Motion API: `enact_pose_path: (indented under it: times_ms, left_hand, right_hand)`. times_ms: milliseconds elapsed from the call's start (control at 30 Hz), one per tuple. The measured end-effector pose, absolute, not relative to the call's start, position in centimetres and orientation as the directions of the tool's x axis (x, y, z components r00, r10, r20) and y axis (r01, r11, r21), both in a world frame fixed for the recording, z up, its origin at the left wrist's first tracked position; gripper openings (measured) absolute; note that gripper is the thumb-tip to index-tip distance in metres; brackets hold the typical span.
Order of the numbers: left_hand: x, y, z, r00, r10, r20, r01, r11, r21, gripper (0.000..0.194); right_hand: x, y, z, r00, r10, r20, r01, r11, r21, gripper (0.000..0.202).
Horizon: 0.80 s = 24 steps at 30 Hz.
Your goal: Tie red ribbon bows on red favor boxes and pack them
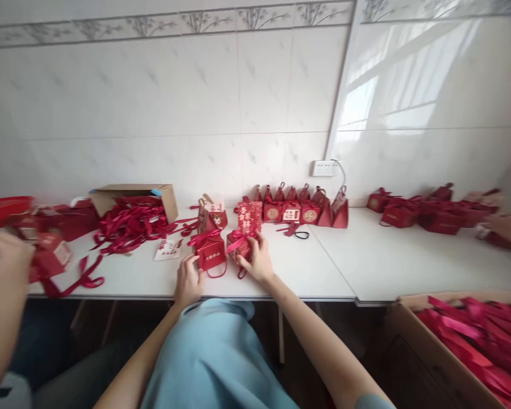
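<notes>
Two small red gift boxes stand side by side before me near the table's front edge, each tied with a ribbon bow and trailing a loop handle. My left hand has its curled fingers against the lower left side of the left gift box. On the other one, the right gift box, my right hand grips the right side, thumb low and fingers near the bow. Behind them are a patterned red card and an opened box with a printed card. A white printed card lies to the left.
A cardboard box spills red ribbons at left. Finished-looking boxes line the wall; more red boxes stand right. A black loop lies midtable. A carton sits lower right. Another person's blurred hand is at left.
</notes>
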<state>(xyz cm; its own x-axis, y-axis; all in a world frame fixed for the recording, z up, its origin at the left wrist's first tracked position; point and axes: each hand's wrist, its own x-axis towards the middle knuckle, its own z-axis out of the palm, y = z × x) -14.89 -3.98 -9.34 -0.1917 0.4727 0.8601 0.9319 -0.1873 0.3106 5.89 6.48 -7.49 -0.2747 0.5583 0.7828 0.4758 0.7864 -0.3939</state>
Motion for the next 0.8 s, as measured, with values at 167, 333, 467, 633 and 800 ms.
enact_pose_path:
  times_ms: [167, 333, 467, 633, 800]
  left_hand:
    - [-15.0, -3.4, -9.3, -0.220, 0.472, 0.854, 0.904, -0.229, 0.360, 0.035]
    - [-14.0, -3.6, -9.4, -0.247, 0.491, 0.836, 0.921, -0.148, 0.359, 0.036]
    - [-13.6, -3.9, -9.5, -0.252, 0.509, 0.823, 0.935, -0.093, 0.343, 0.037]
    - [-13.1, -4.5, -9.3, -0.253, 0.522, 0.815, 0.937, -0.075, 0.340, 0.038]
    - [-12.9, -4.7, -9.2, -0.276, 0.537, 0.797, 0.929, -0.064, 0.365, 0.037]
  right_hand:
    - [6.0, 6.6, -7.6, -0.273, 0.560, 0.782, 0.528, 0.767, -0.365, 0.059]
    - [6.6, 6.2, -8.4, -0.271, 0.579, 0.769, 0.466, 0.778, -0.421, 0.058]
    - [6.9, 6.2, -8.5, -0.283, 0.596, 0.751, 0.424, 0.780, -0.460, 0.060]
    - [8.4, 3.7, -8.2, -0.265, 0.570, 0.778, 0.392, 0.801, -0.453, 0.055]
    - [12.4, -1.8, -9.9, -0.240, 0.735, 0.634, 0.069, 0.665, -0.744, 0.036]
